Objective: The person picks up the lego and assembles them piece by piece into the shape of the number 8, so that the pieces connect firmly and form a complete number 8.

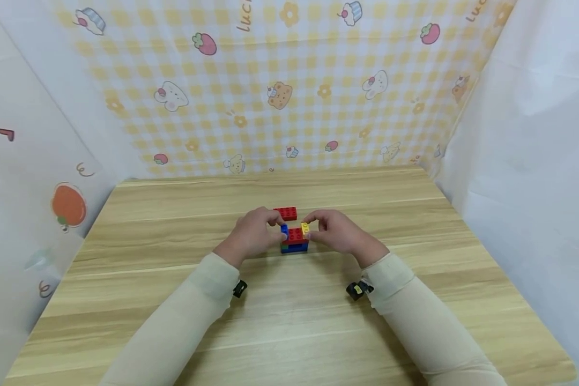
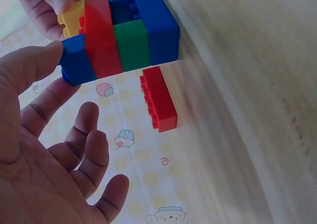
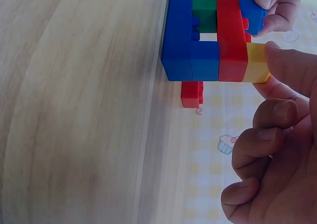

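Note:
A small block structure stands mid-table: a long blue base brick [image 3: 177, 45], a green brick [image 2: 132, 46] and a blue brick [image 3: 204, 60] with a gap between them, then a red brick [image 1: 295, 236] across both. On top of the red brick's left end is a small blue brick [image 2: 78, 60], pinched between thumb and index finger of my left hand [image 1: 254, 233]. My right hand [image 1: 336, 231] pinches a small yellow brick [image 3: 256, 63] at the red brick's right end. The other fingers of both hands are loosely bent. Studs show between the two upper bricks.
Just behind the structure lies a loose red brick [image 1: 287, 214], partly covered by the left hand in the head view. A checked cloth backdrop [image 1: 289, 123] rises at the table's far edge, with white cloth walls on both sides. The wooden table [image 1: 289, 332] spreads around.

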### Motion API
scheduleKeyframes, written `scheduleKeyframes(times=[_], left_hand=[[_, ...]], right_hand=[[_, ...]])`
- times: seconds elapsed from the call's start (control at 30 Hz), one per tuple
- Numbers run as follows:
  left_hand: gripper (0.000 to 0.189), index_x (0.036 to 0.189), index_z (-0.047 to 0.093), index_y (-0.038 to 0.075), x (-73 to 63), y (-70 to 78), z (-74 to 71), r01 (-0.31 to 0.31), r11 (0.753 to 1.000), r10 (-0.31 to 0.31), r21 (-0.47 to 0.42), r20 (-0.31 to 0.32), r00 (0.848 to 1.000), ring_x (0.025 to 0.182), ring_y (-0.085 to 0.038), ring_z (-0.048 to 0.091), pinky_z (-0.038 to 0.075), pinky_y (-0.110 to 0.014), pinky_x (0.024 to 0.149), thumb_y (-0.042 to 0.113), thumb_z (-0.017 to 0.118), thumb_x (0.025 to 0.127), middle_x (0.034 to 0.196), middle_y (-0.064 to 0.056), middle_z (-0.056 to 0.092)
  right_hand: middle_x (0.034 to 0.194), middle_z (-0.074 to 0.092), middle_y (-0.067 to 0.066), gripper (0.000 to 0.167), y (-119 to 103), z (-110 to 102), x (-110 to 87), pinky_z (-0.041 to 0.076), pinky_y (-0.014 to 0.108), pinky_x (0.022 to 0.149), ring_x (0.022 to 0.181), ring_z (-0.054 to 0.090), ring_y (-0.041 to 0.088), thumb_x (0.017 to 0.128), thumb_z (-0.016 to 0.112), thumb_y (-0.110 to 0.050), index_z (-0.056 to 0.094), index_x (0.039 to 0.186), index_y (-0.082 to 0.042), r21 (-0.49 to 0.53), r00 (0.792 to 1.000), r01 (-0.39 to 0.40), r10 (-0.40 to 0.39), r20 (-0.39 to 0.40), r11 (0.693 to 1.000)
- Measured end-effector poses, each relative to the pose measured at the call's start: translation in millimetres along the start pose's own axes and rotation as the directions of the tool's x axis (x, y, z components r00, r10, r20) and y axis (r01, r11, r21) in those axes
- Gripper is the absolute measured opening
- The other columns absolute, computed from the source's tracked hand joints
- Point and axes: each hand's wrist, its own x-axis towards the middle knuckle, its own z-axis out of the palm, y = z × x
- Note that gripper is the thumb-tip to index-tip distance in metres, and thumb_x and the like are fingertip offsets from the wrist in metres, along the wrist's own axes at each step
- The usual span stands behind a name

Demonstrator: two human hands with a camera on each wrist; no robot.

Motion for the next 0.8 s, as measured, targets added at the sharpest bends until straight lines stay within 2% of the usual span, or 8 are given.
scheduleKeyframes(times=[0.1,0.27,0.4,0.63,0.8], left_hand=[[0.021,0.111,0.074,0.026,1.0,0.1,-2.3,0.0,1.0,0.0,-0.007,0.004,1.0,0.112,-0.029,0.056,0.048,-0.051,0.097,0.037,0.08,0.094,0.126,-0.005,0.062],[0.033,0.124,0.072,0.024,5.0,-4.0,-8.0,0.018,0.997,-0.016,-0.078,0.024,1.0,0.118,-0.031,0.054,0.051,-0.052,0.098,0.04,0.076,0.097,0.135,-0.007,0.06],[0.04,0.134,0.069,0.019,10.6,-7.6,-13.1,0.02,0.993,-0.02,-0.115,0.001,1.0,0.122,-0.032,0.052,0.051,-0.052,0.099,0.039,0.073,0.1,0.137,-0.009,0.059],[0.04,0.139,0.065,0.019,20.4,-16.3,-17.3,0.025,0.994,-0.026,-0.104,-0.016,1.0,0.121,-0.035,0.056,0.05,-0.055,0.101,0.035,0.069,0.103,0.139,-0.013,0.059],[0.041,0.14,0.064,0.02,28.6,-21.2,-14.3,0.064,0.993,-0.066,-0.098,-0.019,0.998,0.119,-0.036,0.057,0.049,-0.056,0.101,0.033,0.071,0.102,0.139,-0.014,0.059]], right_hand=[[0.068,0.048,0.0,0.031,-1,0,0.3,0.039,0.029,0.055,0.059,0.044,0.016,0.098,0.077,-0.021,0.072,0.127,-0.01,-0.011,1.0,-0.003,0.003,0.003,1.0],[0.07,0.05,0.0,0.031,-2,-1,0.2,0.04,0.03,0.057,0.061,0.045,0.016,0.099,0.075,-0.021,0.071,0.128,-0.01,-0.024,1.0,-0.008,0.008,0.007,1.0],[0.071,0.05,0.001,0.031,-2,-1,-0.2,0.04,0.03,0.057,0.061,0.045,0.016,0.1,0.075,-0.021,0.071,0.129,-0.01,-0.035,1.0,-0.01,0.01,0.006,0.999],[0.073,0.051,0.001,0.032,-1,0,1.0,0.041,0.03,0.058,0.063,0.046,0.017,0.1,0.075,-0.022,0.071,0.129,-0.012,-0.042,1.0,-0.028,0.028,0.007,0.999],[0.072,0.051,0.001,0.032,-1,1,1.2,0.041,0.03,0.057,0.062,0.046,0.017,0.1,0.075,-0.021,0.071,0.129,-0.011,-0.034,1.0,-0.022,0.022,0.005,0.999]])
